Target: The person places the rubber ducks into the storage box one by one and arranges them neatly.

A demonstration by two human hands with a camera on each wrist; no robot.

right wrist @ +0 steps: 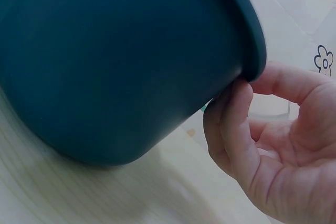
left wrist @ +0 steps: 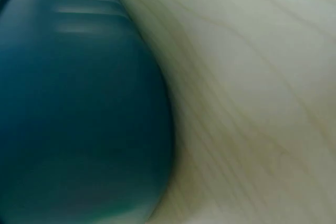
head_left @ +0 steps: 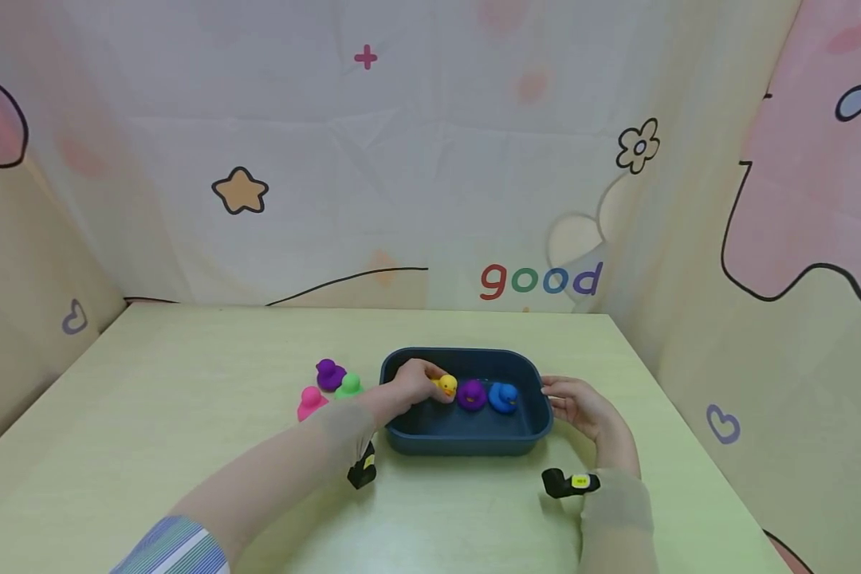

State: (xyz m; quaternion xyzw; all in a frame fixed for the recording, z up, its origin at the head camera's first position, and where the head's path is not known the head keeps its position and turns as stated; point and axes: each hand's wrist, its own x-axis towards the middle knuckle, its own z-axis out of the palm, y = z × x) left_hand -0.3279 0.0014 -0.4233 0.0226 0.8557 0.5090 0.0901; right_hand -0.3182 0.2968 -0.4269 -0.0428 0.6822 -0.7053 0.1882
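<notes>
A dark blue plastic basin [head_left: 466, 445] stands on the table, its end wall [left wrist: 84, 103] filling much of the left wrist view. My left hand [head_left: 412, 381] reaches over its left side and pinches a yellow rubber duck [head_left: 448, 385] inside it. Right of that duck sit a purple rubber duck [head_left: 472, 395] and a blue rubber duck [head_left: 504, 398]. At the basin's right end, my right hand [head_left: 581, 406] holds the rim with curled fingers [right wrist: 239, 108] beneath its edge. The left wrist view does not show the left hand.
Outside the basin on the left lie another purple duck [head_left: 329, 375], a green duck [head_left: 348, 386] and a pink duck [head_left: 312, 402], partly behind my left forearm. A printed cloth [head_left: 430, 183] hangs at the back and sides of the pale wooden table [head_left: 208, 383].
</notes>
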